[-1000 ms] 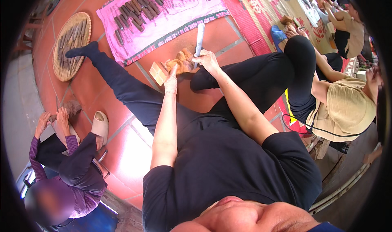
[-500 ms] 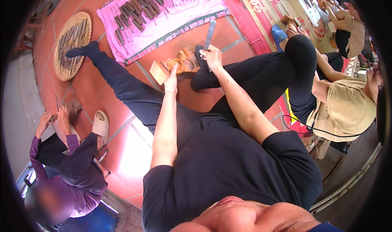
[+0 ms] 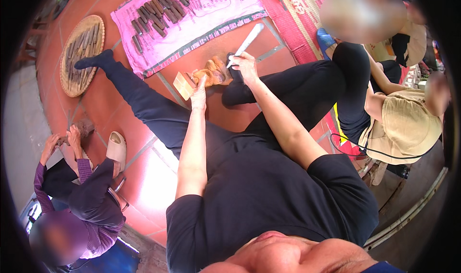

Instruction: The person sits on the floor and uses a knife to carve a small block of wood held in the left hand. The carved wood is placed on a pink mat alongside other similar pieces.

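My left hand (image 3: 198, 95) is closed around a carved wooden piece (image 3: 211, 74), near its pale, flat, square base (image 3: 184, 85). The carving is orange-brown with rounded, twisting forms. It lies low over the tiles, its far end by the black-socked foot of my bent right leg. In my right hand (image 3: 246, 67) is a long flat metal blade (image 3: 249, 37) with a rounded end, which points up and away to the right. Its narrower lower end comes out below my fingers, close to the carving's right end. I cannot make out whether it touches the wood.
Several wooden-handled tools (image 3: 163, 10) lie in rows on a pink printed cloth (image 3: 192, 45) ahead. A round woven tray (image 3: 67, 83) at left holds more. A person in a purple checked sleeve (image 3: 43, 186) sits at lower left. Another in a tan top (image 3: 398, 124) sits at right, by a red mat (image 3: 300, 47).
My right hand has turned the blade, so its rounded end leans further right and catches bright light. The carving and my left hand have hardly moved.
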The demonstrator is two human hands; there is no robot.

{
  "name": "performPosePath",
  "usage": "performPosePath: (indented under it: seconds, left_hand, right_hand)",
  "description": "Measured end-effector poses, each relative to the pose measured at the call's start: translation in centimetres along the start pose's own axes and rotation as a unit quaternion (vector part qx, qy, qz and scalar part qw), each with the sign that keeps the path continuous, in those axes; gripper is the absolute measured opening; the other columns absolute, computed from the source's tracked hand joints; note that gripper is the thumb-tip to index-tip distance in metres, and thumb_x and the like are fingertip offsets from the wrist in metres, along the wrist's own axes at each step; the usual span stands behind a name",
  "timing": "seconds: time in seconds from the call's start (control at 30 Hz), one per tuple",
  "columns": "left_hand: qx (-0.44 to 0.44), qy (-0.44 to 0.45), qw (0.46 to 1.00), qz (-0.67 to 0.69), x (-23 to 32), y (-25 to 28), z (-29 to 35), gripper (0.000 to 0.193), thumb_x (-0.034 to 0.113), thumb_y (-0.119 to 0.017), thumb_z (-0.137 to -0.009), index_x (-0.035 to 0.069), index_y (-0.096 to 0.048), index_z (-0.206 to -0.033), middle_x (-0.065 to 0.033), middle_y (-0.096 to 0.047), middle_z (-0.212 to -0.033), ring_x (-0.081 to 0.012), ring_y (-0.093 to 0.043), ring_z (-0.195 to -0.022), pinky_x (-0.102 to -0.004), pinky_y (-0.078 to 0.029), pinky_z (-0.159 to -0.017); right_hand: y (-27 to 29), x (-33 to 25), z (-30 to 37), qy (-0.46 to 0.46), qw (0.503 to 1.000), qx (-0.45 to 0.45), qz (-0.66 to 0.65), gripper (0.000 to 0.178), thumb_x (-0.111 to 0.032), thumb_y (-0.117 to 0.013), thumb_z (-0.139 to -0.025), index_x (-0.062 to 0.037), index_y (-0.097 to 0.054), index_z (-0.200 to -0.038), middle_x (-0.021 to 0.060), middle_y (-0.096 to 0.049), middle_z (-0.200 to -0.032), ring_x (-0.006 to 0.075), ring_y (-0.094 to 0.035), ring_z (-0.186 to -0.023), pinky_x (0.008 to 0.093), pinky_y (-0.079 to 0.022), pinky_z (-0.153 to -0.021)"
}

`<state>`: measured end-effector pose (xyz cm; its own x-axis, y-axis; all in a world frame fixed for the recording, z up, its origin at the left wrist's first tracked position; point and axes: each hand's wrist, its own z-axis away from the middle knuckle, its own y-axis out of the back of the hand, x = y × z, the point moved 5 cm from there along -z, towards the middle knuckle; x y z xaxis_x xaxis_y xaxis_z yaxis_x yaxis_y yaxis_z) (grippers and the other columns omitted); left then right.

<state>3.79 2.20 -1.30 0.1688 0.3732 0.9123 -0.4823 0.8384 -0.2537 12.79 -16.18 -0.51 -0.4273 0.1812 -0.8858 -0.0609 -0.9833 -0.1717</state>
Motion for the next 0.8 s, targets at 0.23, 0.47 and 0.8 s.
performPosePath:
  seconds: [0.23,0.47,0.8]
  left_hand:
    - [0.023,0.0,0.999,-0.042,0.9,-0.7,0.4,0.039,0.015,-0.063,-0.084,0.006,-0.047,-0.119,-0.005,-0.052,-0.111,-0.0144,-0.049,-0.104,-0.0298,-0.042,-0.09]
    - [0.02,0.003,1.0,-0.014,0.6,-0.1,0.3,0.044,0.017,-0.065,-0.083,0.005,-0.046,-0.121,-0.0053,-0.05,-0.113,-0.0149,-0.047,-0.106,-0.0305,-0.039,-0.093]
    - [0.004,0.021,0.999,-0.029,-0.2,0.0,0.1,0.042,0.016,-0.063,-0.085,0.008,-0.046,-0.123,-0.0049,-0.052,-0.113,-0.0172,-0.051,-0.103,-0.0327,-0.046,-0.087]
  right_hand:
    - [-0.3,1.1,0.3,0.018,1.0,0.009,0.024,0.011,-0.013,-0.067,-0.076,-0.0066,-0.066,-0.085,0.0,-0.062,-0.075,0.007,-0.056,-0.064,0.0202,-0.045,-0.057]
    - [-0.8,0.9,0.6,-0.009,0.999,0.002,-0.041,0.007,-0.009,-0.067,-0.076,-0.0077,-0.065,-0.083,-0.0016,-0.061,-0.072,0.0068,-0.056,-0.064,0.0198,-0.043,-0.056]
    - [0.4,0.3,-0.4,0.04,0.998,0.033,0.031,0.011,-0.014,-0.067,-0.076,-0.0053,-0.062,-0.081,0.0011,-0.06,-0.07,0.0102,-0.056,-0.061,0.0225,-0.046,-0.053]
